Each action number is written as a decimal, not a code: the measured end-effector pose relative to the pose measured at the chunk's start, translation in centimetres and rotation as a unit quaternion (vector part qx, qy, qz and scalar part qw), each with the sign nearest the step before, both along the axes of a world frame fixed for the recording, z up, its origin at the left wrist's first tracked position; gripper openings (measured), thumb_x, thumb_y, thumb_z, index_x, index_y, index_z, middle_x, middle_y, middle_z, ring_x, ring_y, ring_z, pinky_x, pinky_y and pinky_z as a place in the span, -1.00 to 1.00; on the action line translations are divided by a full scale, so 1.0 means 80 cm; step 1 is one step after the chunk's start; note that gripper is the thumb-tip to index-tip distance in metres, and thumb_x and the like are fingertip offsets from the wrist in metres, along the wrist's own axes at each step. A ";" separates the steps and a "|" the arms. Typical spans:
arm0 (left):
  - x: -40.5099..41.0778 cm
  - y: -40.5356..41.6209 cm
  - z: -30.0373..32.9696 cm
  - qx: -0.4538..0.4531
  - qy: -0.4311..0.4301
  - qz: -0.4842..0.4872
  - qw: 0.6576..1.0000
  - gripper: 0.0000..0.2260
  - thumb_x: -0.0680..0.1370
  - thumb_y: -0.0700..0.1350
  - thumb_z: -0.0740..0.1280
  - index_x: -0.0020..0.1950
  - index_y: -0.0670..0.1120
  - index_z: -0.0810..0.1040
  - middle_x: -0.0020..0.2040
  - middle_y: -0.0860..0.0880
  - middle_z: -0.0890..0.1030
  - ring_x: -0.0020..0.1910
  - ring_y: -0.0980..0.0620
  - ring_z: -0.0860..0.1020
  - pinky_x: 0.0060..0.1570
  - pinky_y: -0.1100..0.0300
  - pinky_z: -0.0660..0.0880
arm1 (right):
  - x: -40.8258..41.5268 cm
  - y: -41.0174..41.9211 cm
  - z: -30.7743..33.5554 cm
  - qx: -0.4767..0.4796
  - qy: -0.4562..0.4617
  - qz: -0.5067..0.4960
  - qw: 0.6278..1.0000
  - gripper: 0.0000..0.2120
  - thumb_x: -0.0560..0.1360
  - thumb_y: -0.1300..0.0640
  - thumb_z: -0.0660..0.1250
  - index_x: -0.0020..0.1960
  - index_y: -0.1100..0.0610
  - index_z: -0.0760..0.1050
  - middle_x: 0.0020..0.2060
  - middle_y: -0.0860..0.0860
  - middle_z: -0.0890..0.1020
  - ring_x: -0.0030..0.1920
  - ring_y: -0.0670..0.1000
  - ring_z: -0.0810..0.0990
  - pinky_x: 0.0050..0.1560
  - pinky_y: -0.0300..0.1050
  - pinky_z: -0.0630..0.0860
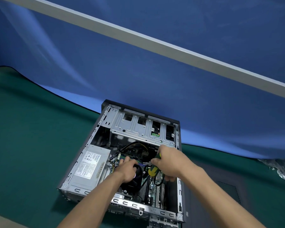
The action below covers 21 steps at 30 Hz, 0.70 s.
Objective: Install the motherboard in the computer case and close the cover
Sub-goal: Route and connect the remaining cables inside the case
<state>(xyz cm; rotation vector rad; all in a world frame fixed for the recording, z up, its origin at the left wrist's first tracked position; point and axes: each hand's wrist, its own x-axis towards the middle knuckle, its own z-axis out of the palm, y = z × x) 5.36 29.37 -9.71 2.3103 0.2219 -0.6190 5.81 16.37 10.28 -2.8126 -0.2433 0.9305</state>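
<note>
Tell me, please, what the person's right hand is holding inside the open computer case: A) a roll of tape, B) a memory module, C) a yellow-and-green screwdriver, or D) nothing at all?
C: the right hand grips a yellow-and-green screwdriver above the motherboard in the computer case.

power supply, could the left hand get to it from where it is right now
Probably yes. The power supply lies uncovered along the case's left side, just beside the left hand, which rests on the fan, and nothing stands between them.
</note>
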 end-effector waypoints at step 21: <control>-0.001 -0.001 0.002 0.004 -0.001 -0.005 1.000 -0.69 0.63 -0.13 0.07 0.37 0.00 0.35 0.32 -0.07 0.26 0.34 -0.08 0.18 0.34 -0.02 0.23 | -0.002 0.029 -0.001 -0.154 -0.102 0.178 0.967 -0.89 0.59 0.13 0.21 0.05 0.16 0.42 -0.02 0.10 0.57 -0.12 0.14 0.51 -0.19 -0.11 0.44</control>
